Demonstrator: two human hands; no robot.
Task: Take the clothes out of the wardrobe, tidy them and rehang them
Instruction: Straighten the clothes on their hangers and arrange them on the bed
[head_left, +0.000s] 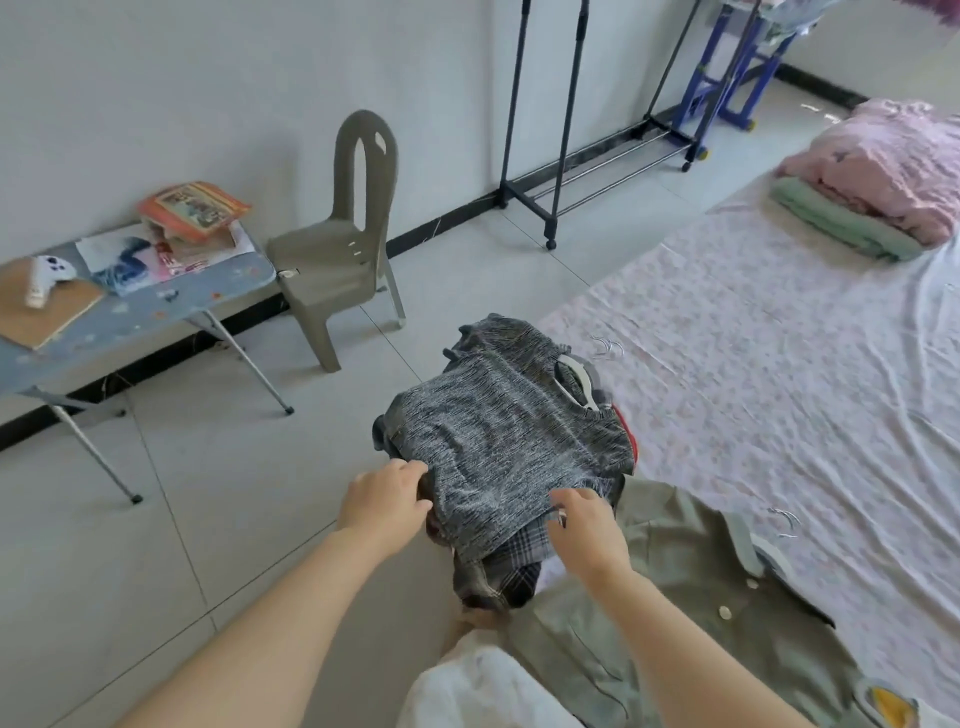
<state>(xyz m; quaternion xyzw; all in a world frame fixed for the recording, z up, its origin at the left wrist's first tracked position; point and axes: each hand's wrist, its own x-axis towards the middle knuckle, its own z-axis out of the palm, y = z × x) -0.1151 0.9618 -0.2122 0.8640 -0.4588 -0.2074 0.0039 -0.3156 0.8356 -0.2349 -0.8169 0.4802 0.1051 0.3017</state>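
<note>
The left hand (385, 501) curls its fingers on the near left corner of the grey marled knitted top (509, 441); the right hand (584, 525) pinches its near hem. The top runs away from both hands, its white plastic hanger (574, 384) at the far end, upon a pile of clothes (498, 577).

Hands: two, the left hand (384, 501) and the right hand (584, 525).
Grey knit top (509, 436): one, just beyond both hands.
Plaid garment (498, 571): one, between the wrists.
Green shirt (675, 597): one, under the right hand.
White hanger (574, 382): one, beyond the right hand.
Chair (343, 244): one, well beyond the left hand.
Racks: two, black rack (566, 130), blue rack (696, 96).
</note>
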